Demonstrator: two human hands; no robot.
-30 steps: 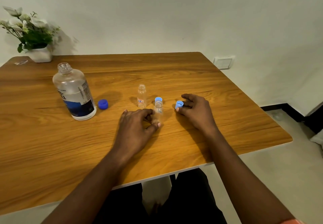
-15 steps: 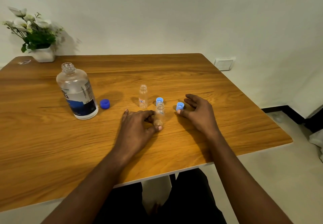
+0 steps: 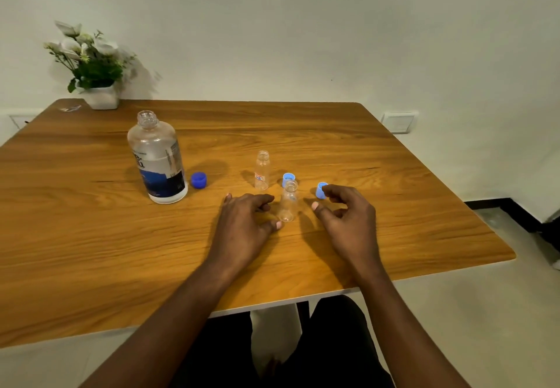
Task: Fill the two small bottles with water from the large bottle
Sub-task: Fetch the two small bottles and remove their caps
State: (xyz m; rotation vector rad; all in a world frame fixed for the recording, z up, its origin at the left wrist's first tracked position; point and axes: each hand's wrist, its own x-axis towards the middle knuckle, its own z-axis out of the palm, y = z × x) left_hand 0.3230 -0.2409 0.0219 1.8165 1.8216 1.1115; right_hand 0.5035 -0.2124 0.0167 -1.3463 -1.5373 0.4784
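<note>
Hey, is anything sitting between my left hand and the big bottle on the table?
Only the dark blue cap, lying just right of the large bottle and close to the straight line from the left hand. It is low, so a reach passing above it looks clear.
</note>
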